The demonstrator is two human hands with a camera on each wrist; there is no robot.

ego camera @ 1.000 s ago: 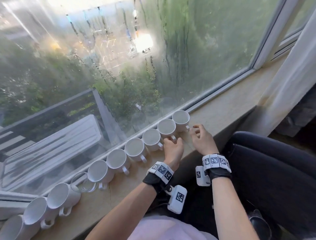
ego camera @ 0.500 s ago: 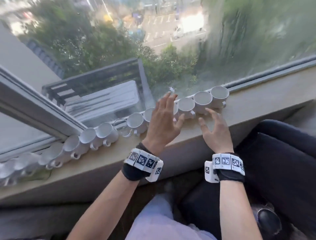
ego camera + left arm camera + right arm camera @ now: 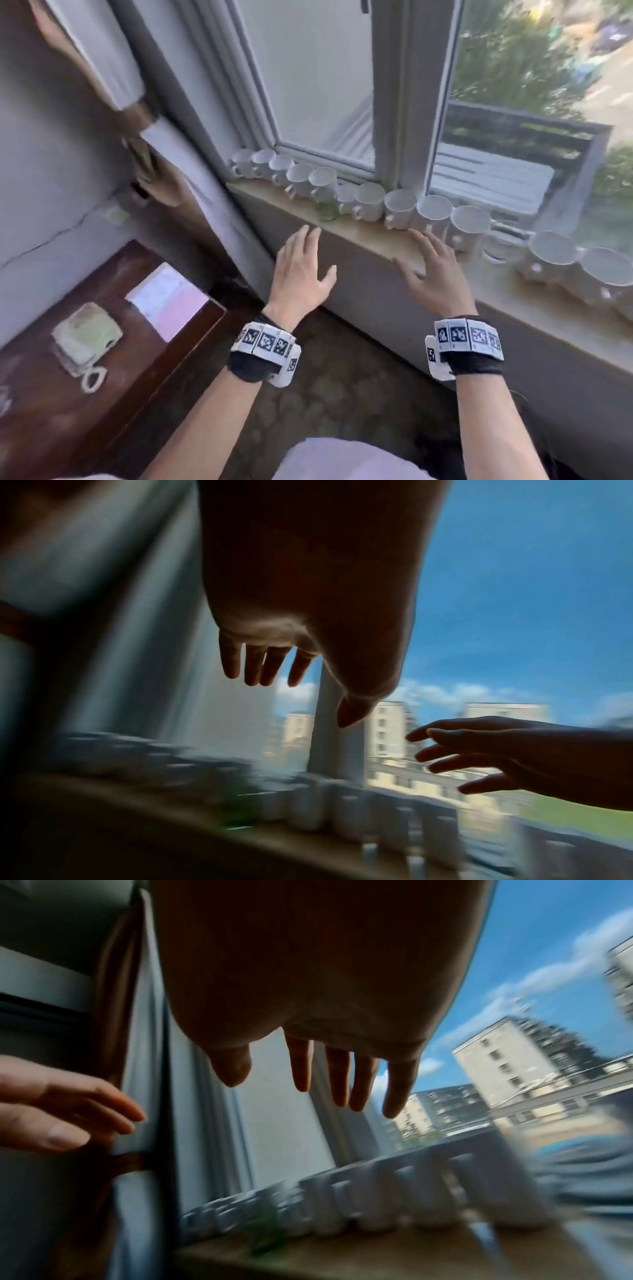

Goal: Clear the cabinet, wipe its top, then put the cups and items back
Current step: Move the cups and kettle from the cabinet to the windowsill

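Observation:
A long row of white mugs stands along the stone window sill, against the window frame. Among them are a green-tinted glass and a clear glass. My left hand hovers, fingers spread and empty, in front of the sill's edge below the green glass. To its right, my right hand is also spread and empty, with its fingertips over the sill near the mugs. Both wrist views are blurred; they show the left hand and right hand holding nothing above the mugs.
A dark wooden cabinet stands at the lower left. On it lie a beige, phone-like object and a white and pink sheet. A curtain hangs in the corner beside the sill. Dark floor lies below my arms.
Both hands have let go of the mugs at the right end and opened. They and my view have swung left along the sill, bringing the wooden cabinet into sight.

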